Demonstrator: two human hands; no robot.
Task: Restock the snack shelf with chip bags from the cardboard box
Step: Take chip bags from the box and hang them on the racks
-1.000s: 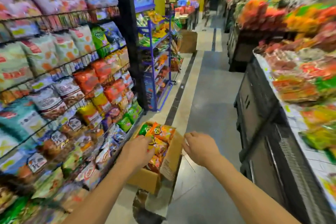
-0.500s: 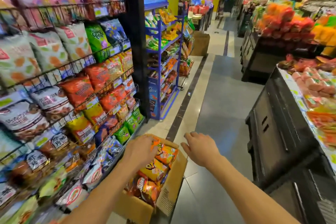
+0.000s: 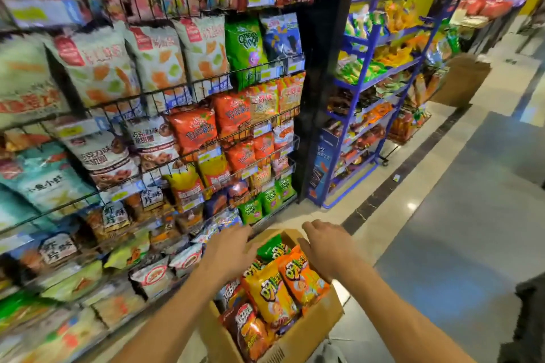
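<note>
Records left hand (image 3: 233, 247) at lower centre, fingers straight and spread, palm down over the near-left rim of the cardboard box (image 3: 298, 339); holds nothing. Records right hand (image 3: 327, 247) just right of it, likewise flat and empty, over the far right corner of the box. Hands apart, with the top of the load showing between them. Against a second ago: left hand no longer down among the chip bags (image 3: 265, 303) but lifted to rim level; right hand brought in from beside the box to above it; box and shelf larger in frame, so viewpoint closer. No bag out yet, so judges the restocking not advanced at this moment; likely a fresh pick or a two-handed grab to follow. Bags packed upright in the box: green bag (image 3: 269, 247) directly between the hands, orange bag (image 3: 303, 277) just below the right hand, yellow bag (image 3: 271, 295) below and right of the left hand, red bag (image 3: 250, 330) nearest the bottom edge. Contact between fingertips and bags: cannot tell. Snack shelf (image 3: 188, 87) across the left half of frame, wire tiers crowded, lowest tiers just left of the left hand. Beyond, blue rack (image 3: 380, 76) at upper right and a second brown box (image 3: 463, 79) on the aisle floor.
</note>
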